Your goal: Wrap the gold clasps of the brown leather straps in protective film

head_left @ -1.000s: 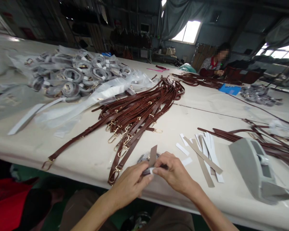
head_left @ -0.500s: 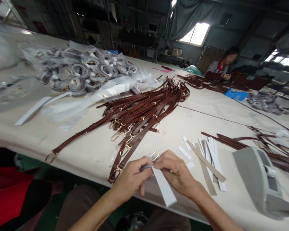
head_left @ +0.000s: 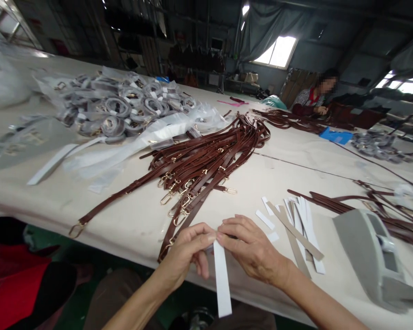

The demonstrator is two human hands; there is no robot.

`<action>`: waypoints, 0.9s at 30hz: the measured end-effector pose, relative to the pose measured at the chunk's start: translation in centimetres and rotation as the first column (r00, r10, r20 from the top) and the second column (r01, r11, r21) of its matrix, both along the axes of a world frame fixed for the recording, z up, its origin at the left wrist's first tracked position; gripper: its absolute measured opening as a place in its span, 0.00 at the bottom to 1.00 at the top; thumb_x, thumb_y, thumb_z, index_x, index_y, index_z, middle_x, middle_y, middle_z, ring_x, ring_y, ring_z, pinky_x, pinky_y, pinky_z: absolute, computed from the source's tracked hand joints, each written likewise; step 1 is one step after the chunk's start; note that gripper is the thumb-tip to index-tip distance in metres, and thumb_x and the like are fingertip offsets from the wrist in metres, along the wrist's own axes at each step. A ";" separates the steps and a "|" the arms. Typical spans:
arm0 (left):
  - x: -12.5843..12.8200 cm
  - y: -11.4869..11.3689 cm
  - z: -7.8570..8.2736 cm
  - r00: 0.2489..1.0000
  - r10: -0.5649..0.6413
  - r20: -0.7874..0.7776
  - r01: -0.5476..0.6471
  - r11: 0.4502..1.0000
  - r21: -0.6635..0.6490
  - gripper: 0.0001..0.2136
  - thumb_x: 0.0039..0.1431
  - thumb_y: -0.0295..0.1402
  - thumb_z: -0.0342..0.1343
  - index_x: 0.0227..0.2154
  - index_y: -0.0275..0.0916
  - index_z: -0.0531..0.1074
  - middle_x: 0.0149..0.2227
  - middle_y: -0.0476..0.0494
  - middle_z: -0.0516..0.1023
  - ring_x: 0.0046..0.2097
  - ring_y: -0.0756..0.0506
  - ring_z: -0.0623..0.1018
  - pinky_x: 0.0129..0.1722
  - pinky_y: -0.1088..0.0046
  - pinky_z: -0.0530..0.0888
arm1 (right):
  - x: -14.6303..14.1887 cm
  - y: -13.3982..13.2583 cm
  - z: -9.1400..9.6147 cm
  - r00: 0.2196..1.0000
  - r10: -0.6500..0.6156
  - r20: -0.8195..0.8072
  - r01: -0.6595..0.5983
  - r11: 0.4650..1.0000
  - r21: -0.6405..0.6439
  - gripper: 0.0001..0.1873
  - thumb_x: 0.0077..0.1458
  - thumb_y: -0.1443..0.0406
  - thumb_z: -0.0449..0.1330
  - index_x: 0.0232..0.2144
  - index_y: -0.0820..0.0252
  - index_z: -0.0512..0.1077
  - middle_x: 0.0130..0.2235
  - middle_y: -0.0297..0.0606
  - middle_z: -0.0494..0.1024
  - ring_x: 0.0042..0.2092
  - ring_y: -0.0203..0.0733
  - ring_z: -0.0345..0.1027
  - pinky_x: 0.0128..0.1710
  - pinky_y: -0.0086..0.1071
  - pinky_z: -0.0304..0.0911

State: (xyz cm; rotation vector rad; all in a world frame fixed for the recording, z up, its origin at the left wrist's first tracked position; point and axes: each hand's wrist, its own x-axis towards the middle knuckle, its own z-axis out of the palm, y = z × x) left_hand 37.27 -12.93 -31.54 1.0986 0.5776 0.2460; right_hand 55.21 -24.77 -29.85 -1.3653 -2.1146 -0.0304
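Both hands, left hand [head_left: 184, 250] and right hand [head_left: 251, 247], pinch a blank white strip [head_left: 222, 279] hanging just near-side of the brown strap pile [head_left: 199, 160], no writing readable.

— How many hands are seen at the near edge?
— Two are counted: a left hand [head_left: 186, 250] and a right hand [head_left: 251, 247], with one white strip [head_left: 222, 279] pinched between them.
— And tape dispensers?
— One dispenser [head_left: 371, 256] is seen.
— Straps?
— Three heaps are made out: the middle heap [head_left: 206, 160], a right heap [head_left: 382, 208], a far heap [head_left: 289, 117]; single straps cannot be counted.
— People?
— One other person [head_left: 313, 98] is seen.
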 end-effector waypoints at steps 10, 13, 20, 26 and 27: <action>-0.2 -1.4 0.1 0.982 0.185 -0.044 -0.174 0.967 0.185 0.18 0.56 0.50 0.61 0.35 0.38 0.70 0.09 0.59 0.63 0.10 0.55 0.62 0.14 0.85 0.51 | -5.4 -2.8 0.2 0.784 -0.362 -0.505 0.451 0.890 0.062 0.09 0.64 0.72 0.55 0.44 0.58 0.71 0.40 0.40 0.75 0.46 0.44 0.68 0.46 0.39 0.66; -0.3 -2.3 0.3 0.970 0.238 -0.041 -0.221 0.944 0.246 0.19 0.54 0.50 0.62 0.35 0.39 0.70 0.09 0.59 0.63 0.10 0.54 0.63 0.14 0.84 0.51 | -6.5 -2.4 -0.8 0.622 -0.487 -0.613 0.458 0.861 -0.218 0.05 0.63 0.63 0.60 0.36 0.58 0.72 0.34 0.35 0.74 0.37 0.41 0.68 0.38 0.35 0.63; 0.4 -4.2 0.1 0.914 0.404 -0.050 -0.393 0.907 0.150 0.22 0.46 0.52 0.67 0.29 0.37 0.70 0.17 0.57 0.70 0.10 0.58 0.61 0.13 0.85 0.51 | -6.5 -1.1 -0.8 0.834 -0.412 -0.365 0.452 0.892 0.025 0.13 0.67 0.67 0.50 0.29 0.59 0.68 0.28 0.36 0.72 0.31 0.41 0.64 0.33 0.36 0.57; 0.5 -3.8 -0.3 0.877 0.477 -0.063 -0.478 0.878 -0.013 0.23 0.39 0.48 0.72 0.31 0.39 0.72 0.21 0.57 0.72 0.15 0.58 0.63 0.13 0.85 0.59 | -6.6 -3.6 -1.3 0.908 -0.301 -0.293 0.388 0.868 0.310 0.09 0.66 0.67 0.54 0.34 0.58 0.72 0.25 0.36 0.74 0.27 0.39 0.64 0.27 0.34 0.60; 0.6 -3.6 -0.3 0.862 0.502 -0.064 -0.502 0.865 0.013 0.23 0.38 0.48 0.73 0.31 0.39 0.72 0.24 0.57 0.75 0.15 0.58 0.63 0.13 0.84 0.59 | -5.9 -4.0 -1.6 0.828 -0.395 -0.398 0.500 0.842 0.203 0.10 0.67 0.65 0.54 0.33 0.58 0.73 0.25 0.35 0.74 0.27 0.39 0.65 0.27 0.32 0.62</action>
